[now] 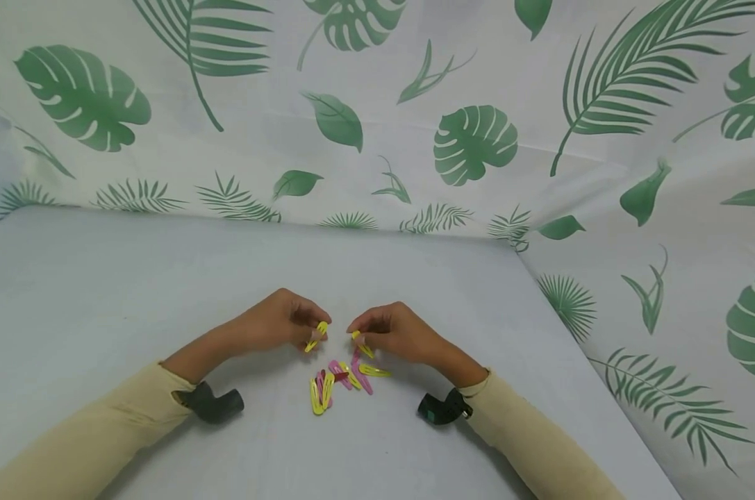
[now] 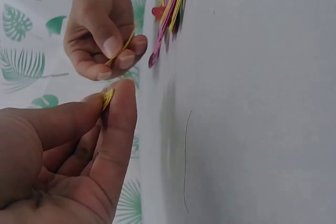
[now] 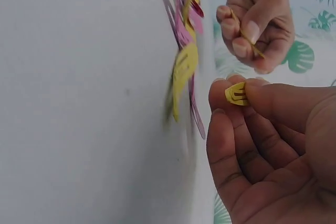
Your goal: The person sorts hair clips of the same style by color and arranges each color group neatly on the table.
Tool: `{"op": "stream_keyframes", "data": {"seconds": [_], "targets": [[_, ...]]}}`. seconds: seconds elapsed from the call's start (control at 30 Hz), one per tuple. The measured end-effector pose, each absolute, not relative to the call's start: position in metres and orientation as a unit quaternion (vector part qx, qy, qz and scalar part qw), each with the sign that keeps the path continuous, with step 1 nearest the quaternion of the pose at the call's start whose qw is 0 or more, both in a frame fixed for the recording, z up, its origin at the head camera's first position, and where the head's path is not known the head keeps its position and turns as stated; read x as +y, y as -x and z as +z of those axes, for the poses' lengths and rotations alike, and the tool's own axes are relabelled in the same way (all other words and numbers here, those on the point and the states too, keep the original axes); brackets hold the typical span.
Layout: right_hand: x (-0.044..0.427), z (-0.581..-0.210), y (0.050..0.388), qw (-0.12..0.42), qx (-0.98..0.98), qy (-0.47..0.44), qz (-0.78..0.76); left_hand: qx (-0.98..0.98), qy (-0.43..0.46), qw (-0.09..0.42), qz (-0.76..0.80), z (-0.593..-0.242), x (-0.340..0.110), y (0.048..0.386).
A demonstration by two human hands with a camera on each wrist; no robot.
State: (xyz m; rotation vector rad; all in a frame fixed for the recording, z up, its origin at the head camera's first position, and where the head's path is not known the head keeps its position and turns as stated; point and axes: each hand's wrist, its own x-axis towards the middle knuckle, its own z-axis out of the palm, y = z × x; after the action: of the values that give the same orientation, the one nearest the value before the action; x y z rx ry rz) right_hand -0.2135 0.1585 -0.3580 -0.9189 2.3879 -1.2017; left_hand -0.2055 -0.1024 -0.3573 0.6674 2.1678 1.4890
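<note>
My left hand point(image 1: 281, 321) pinches a yellow snap hair clip point(image 1: 317, 337) between thumb and fingers, held above the table. Opposite it, my right hand point(image 1: 399, 332) pinches another yellow snap hair clip point(image 1: 363, 345); a small gap separates the two hands. In the right wrist view, the slotted end of that yellow clip point(image 3: 238, 94) shows past the thumb. Just below the hands lies a loose pile of pink, yellow and red hair clips, among them a yellow clip point(image 1: 375, 371) at its right side and a pink clip point(image 1: 361, 379) beside it.
The table point(image 1: 133, 278) has a plain white cover. Behind and to the right hang white sheets with green leaf prints point(image 1: 476, 144). A dark wrist camera point(image 1: 210, 403) sits on the left sleeve and another camera point(image 1: 442, 407) on the right one.
</note>
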Motion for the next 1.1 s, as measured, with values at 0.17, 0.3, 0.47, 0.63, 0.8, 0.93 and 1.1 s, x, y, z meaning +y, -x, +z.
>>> {"op": "stream_keyframes", "data": {"seconds": [0.17, 0.3, 0.47, 0.63, 0.8, 0.93, 1.1], "targets": [[0.157, -0.356, 0.223, 0.150, 0.833, 0.309, -0.433, 0.797, -0.217, 0.179, 0.534, -0.357, -0.099, 0.215], [0.155, -0.354, 0.233, 0.146, 0.829, 0.297, -0.451, 0.815, -0.191, 0.141, 0.528, -0.361, -0.097, 0.227], [0.151, -0.351, 0.246, 0.143, 0.820, 0.291, -0.472, 0.834, -0.146, 0.092, 0.523, -0.366, -0.097, 0.240], [0.154, -0.350, 0.259, 0.119, 0.835, 0.261, -0.470, 0.842, -0.105, 0.069, 0.525, -0.369, -0.094, 0.251], [0.155, -0.349, 0.276, 0.097, 0.836, 0.228, -0.489, 0.840, -0.075, 0.066, 0.533, -0.369, -0.089, 0.261], [0.152, -0.349, 0.284, 0.100, 0.831, 0.219, -0.501, 0.838, -0.061, 0.063, 0.539, -0.367, -0.086, 0.268], [0.148, -0.350, 0.290, 0.099, 0.831, 0.221, -0.500, 0.836, -0.033, 0.062, 0.544, -0.366, -0.084, 0.277]]}}
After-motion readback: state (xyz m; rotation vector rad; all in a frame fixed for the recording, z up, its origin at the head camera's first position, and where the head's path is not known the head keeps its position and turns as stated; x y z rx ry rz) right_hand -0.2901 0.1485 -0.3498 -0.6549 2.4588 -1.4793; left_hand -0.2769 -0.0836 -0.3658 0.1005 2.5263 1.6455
